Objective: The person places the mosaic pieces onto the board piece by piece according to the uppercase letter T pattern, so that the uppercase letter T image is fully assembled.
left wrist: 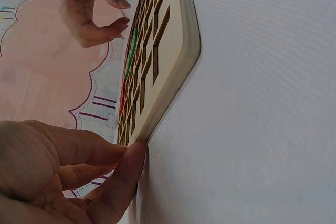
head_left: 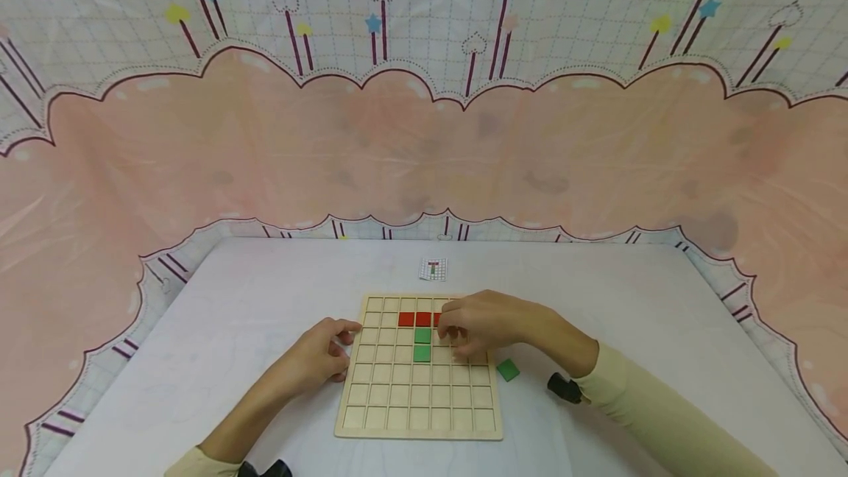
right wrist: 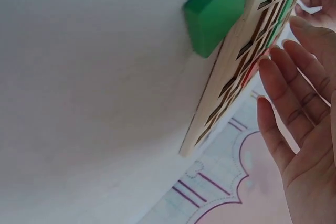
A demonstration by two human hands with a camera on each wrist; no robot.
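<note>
A square wooden grid board (head_left: 380, 418) lies on the white table. Three red tiles (head_left: 406, 319) sit side by side in one of its upper rows, the rightmost partly behind my right fingers. Below the middle red tile, two green tiles (head_left: 422, 353) fill cells of the same column. My left hand (head_left: 318, 352) holds the board's left edge, its fingertips close together there in the left wrist view. Over the board's upper right, my right hand (head_left: 486, 322) has loosely bent fingers, apart from the thumb, with no tile showing between them. A loose green tile (right wrist: 218, 14) lies beside the board's right edge.
Behind the board lies a small card (head_left: 433, 269) printed with a grid and a red and green T shape. A patterned pink and white cloth (head_left: 424, 153) hangs behind the table (head_left: 278, 271). Dark devices (head_left: 564, 387) are strapped at both wrists.
</note>
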